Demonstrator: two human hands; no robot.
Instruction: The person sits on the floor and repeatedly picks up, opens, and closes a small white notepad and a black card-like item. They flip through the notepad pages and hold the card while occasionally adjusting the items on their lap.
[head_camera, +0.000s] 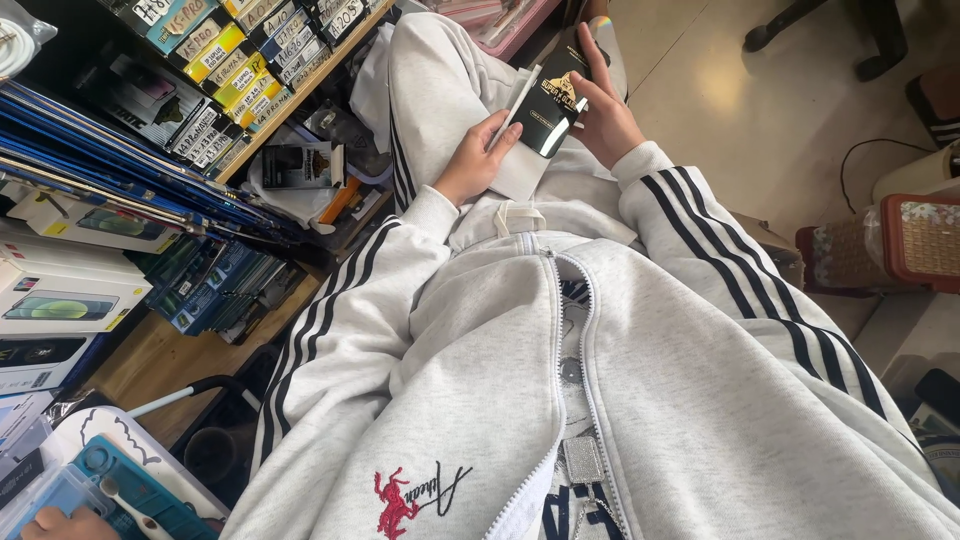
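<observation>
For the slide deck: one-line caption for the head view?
Seated person in grey striped tracksuit: right hand holds a flat black packet, left hand a white card sleeve, beside wooden shelves of boxed stock.

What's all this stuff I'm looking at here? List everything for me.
black packet: one, black with gold print, held over the lap
white sleeve: one, white, under the black packet
flat boxes: many, yellow, teal and black, shelf at upper left
blue packets: a stack, dark blue, left
white boxes: a few, white, far left
wooden shelf: one, brown, lower left
basket: one, red and woven, right
floor: tan, upper right
another person's hand: one, bottom left corner
left hand: one, on the white sleeve
right hand: one, gripping the black packet
</observation>
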